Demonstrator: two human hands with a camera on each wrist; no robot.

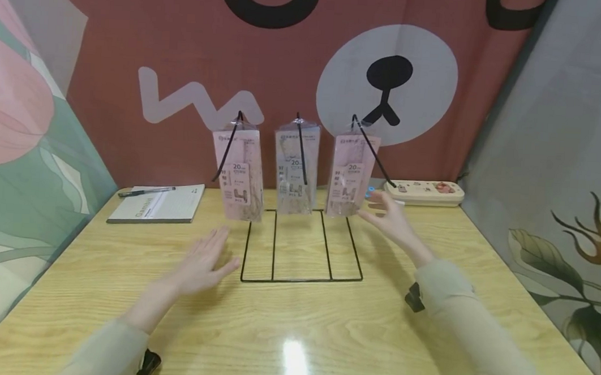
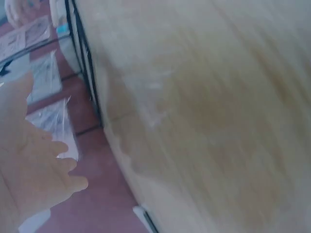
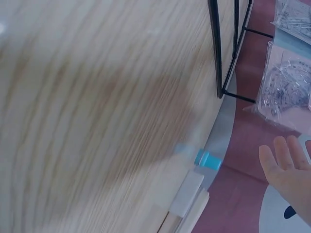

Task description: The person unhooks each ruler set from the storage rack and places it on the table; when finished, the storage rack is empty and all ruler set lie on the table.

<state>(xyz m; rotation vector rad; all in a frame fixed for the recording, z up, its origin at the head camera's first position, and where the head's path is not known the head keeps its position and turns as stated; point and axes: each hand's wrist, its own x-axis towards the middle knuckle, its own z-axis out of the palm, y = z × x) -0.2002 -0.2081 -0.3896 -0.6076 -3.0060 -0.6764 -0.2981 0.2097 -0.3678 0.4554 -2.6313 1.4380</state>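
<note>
Three ruler-set packets in clear wrap hang side by side from the arms of a black wire rack point(image 1: 300, 280): a pink left packet point(image 1: 237, 175), a bluish middle packet point(image 1: 296, 170) and a pink right packet point(image 1: 352, 176). A round protractor shape shows through one packet point(image 3: 286, 87) in the right wrist view. My left hand point(image 1: 199, 267) is over the table, left of the rack base, fingers spread and holding nothing. Close beside the right packet's lower edge is my right hand point(image 1: 393, 220), its fingers extended and loosely bent.
At the back left lies a notebook point(image 1: 164, 206) with a pen point(image 1: 147, 192) on it. A cream pencil case point(image 1: 425, 193) stands at the back right, beside a small blue-capped item point(image 3: 209, 159). A curtain point(image 1: 185, 51) with a bear print rises behind the table.
</note>
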